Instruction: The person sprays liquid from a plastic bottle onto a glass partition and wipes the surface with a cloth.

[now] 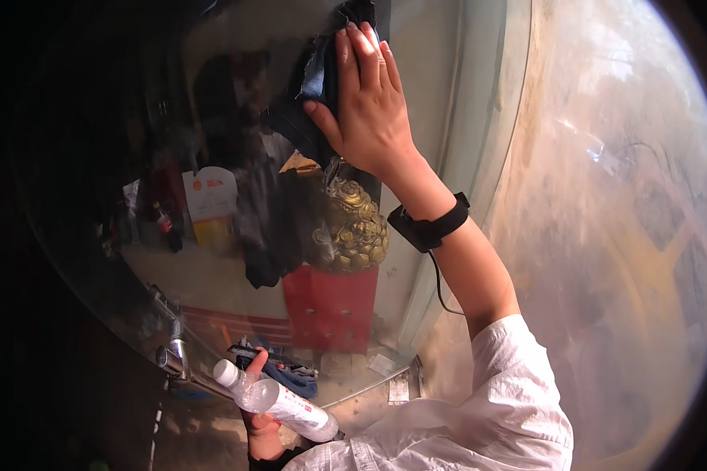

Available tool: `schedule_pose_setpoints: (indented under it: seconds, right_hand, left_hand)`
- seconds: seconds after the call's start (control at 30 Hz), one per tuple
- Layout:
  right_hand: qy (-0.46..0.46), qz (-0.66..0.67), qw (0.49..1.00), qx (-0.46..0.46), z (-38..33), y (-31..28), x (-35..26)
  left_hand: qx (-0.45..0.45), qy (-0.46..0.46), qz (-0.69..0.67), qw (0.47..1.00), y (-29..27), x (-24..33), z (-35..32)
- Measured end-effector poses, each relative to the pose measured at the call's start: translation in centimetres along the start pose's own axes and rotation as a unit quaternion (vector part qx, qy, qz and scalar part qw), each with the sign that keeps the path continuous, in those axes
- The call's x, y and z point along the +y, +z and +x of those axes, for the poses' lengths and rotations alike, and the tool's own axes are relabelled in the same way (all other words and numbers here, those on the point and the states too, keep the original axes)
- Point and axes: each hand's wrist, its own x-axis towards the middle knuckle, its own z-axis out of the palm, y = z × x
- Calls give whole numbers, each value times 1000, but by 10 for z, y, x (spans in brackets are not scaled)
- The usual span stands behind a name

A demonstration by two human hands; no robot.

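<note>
My right hand [373, 118] reaches up and presses a dark blue denim cloth [316, 106] against an upright glass pane [416, 86]. Its fingers lie stretched over the cloth, with the thumb apart at the left edge. Low in the picture, my left hand [265, 436] grips a clear plastic bottle [291, 410] with a white cap, tilted up to the left. A second piece of denim [298, 379] with frayed edges lies right behind the bottle, by a raised finger; whether my left hand holds it too I cannot tell.
Through the glass, partly mixed with reflections, show a golden ornament [355, 228] on a red stand [330, 306], a white card sign [210, 195] and a small dark drink bottle [165, 224]. A metal handle [170, 357] juts out at the lower left. Hazy, smeared glass [605, 235] fills the right side.
</note>
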Motion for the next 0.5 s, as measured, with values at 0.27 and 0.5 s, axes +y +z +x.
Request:
schedule_pose_setpoints:
  seconds: [0.27, 0.5]
  right_hand:
    - [11, 63, 997, -37, -29, -14, -32]
    - [35, -53, 997, -41, 17, -25, -8]
  left_hand:
    - [-75, 26, -8, 997, -15, -1, 6]
    - [-64, 35, 7, 997, -13, -8, 11]
